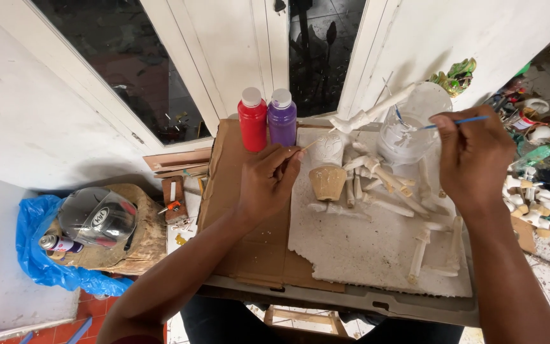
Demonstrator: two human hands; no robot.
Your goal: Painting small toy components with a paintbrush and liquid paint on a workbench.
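Two hands: left [268, 181] grips a stick, right [472, 156] perhaps a brush [459, 121].

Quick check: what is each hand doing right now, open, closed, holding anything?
Left hand: closed, pinching a thin wooden stick.
Right hand: closed, holding a blue-handled paintbrush dipped toward the clear plastic jar.

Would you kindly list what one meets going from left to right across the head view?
Blue plastic bag → helmet → red bottle → purple bottle → left hand holding a thin stick → clear plastic cup → right hand holding a blue brush → white carved pieces on the floor.
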